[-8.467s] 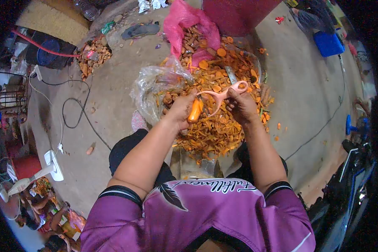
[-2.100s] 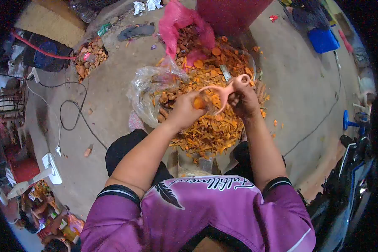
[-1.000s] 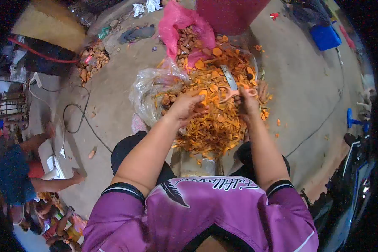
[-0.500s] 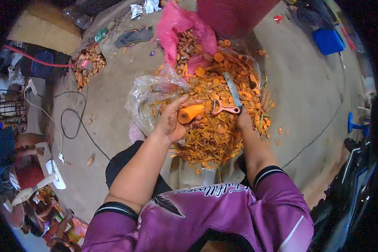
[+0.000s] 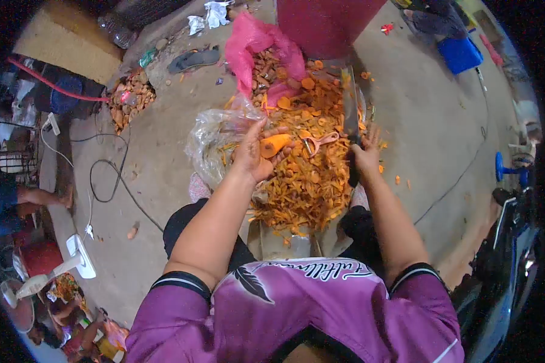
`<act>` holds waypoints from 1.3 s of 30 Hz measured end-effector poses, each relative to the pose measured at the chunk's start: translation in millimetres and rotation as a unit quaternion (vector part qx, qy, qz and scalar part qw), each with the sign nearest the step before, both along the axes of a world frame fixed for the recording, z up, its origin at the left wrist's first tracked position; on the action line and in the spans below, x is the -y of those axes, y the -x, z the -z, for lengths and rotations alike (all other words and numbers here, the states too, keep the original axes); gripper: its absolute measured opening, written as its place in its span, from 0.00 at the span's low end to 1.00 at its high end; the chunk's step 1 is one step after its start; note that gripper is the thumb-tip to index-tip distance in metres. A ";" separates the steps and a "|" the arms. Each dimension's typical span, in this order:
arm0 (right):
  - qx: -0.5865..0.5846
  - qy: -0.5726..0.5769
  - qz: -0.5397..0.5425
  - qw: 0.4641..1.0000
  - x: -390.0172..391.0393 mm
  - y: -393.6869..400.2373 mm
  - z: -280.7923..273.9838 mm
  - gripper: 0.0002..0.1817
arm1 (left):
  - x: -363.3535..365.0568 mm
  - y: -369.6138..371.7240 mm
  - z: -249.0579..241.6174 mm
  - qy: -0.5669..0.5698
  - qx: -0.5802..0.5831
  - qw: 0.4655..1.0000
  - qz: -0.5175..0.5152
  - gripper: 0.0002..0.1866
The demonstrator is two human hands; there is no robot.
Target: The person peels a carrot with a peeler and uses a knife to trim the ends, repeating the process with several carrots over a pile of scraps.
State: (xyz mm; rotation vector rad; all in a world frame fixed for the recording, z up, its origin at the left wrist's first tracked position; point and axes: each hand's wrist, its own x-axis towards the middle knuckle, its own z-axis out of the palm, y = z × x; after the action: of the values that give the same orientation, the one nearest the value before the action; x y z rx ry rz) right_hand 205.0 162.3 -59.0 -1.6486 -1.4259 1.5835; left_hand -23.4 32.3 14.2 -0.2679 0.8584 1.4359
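In my left hand [image 5: 252,154] is a peeled orange carrot [image 5: 275,145], its cut end toward me and my fingers curled around it. My right hand [image 5: 368,151] is at the right edge of the pile, fingers stretched out and apart. Its thumb overlaps a large knife [image 5: 350,109] near the handle; whether it still bears on it is hard to tell. The knife's blade points away from me. Between my hands, a pink Y-shaped peeler [image 5: 324,140] lies on a heap of carrot peelings and slices [image 5: 303,193].
Clear plastic [image 5: 215,136] lies left of the heap, with a pink mesh bag [image 5: 263,36] behind it. A maroon container [image 5: 327,27] stands beyond. Cables [image 5: 106,175] run over the floor. A blue container [image 5: 460,55] is at far right; other people are at lower left.
The knife has shifted right and now points more directly away from me. My right hand has moved right, its fingers spread. The carrot stays in my left hand.
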 end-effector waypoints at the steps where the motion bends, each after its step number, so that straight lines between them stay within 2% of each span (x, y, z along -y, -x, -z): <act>1: -0.013 0.024 -0.029 0.999 13.5 5.0 -24.2 0.12 | 0.3 -1.9 8.2 -0.001 -0.008 1.000 0.003 0.25; 2: 0.031 0.003 -0.101 0.994 28.1 10.5 -51.8 0.14 | 0.8 -3.5 12.0 -0.001 -0.016 1.000 0.005 0.25; 4: -0.039 0.025 -0.120 0.992 63.9 21.4 -84.6 0.13 | 2.8 -9.7 7.5 -0.005 -0.002 1.000 0.030 0.25; 6: -0.027 -0.098 -0.211 0.972 84.8 21.4 -76.6 0.18 | 4.8 -19.5 2.2 0.011 -0.001 0.999 0.037 0.24; 8: -0.016 -0.100 -0.244 0.964 98.4 30.1 -90.8 0.18 | 5.4 -28.0 -5.8 0.047 -0.016 0.998 0.025 0.25; 11: 0.069 -0.206 -0.277 0.936 103.1 39.3 -95.3 0.18 | 2.4 -30.7 -11.8 0.013 -0.019 1.000 0.016 0.26; 14: 0.043 -0.153 -0.280 0.947 102.5 42.5 -88.3 0.19 | 1.5 -24.4 -3.8 0.008 -0.002 1.000 0.014 0.29; 20: 0.026 -0.158 -0.289 0.944 102.2 47.2 -84.3 0.18 | -5.1 -20.8 6.1 -0.004 -0.012 1.000 -0.023 0.32; 24: 0.095 -0.182 -0.306 0.930 101.4 48.1 -70.8 0.18 | -12.7 -23.7 6.3 0.008 -0.008 0.998 -0.054 0.34; 30: 0.134 -0.192 -0.319 0.918 107.0 50.6 -67.4 0.20 | -16.4 -25.9 19.5 0.060 -0.024 0.997 -0.049 0.40; 32: 0.144 -0.223 -0.330 0.906 109.2 50.6 -66.0 0.20 | -13.6 -26.6 19.7 0.048 -0.033 0.998 0.006 0.38; 33: 0.143 -0.203 -0.331 0.910 110.5 50.8 -63.2 0.20 | -12.8 -26.9 19.6 0.042 -0.038 0.998 0.033 0.37; 36: 0.138 -0.160 -0.339 0.917 113.9 51.0 -57.3 0.21 | -14.1 -31.1 17.4 0.049 -0.021 0.999 0.006 0.40; 39: 0.134 -0.150 -0.357 0.912 113.4 51.8 -54.7 0.21 | -14.7 -31.7 24.0 0.067 -0.057 0.996 -0.008 0.42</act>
State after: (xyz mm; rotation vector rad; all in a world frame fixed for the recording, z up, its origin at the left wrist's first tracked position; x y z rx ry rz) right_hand 153.2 48.9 -4.3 -1.2545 -2.4829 1.3805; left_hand 8.3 47.0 -9.8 -0.2961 1.0504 1.4206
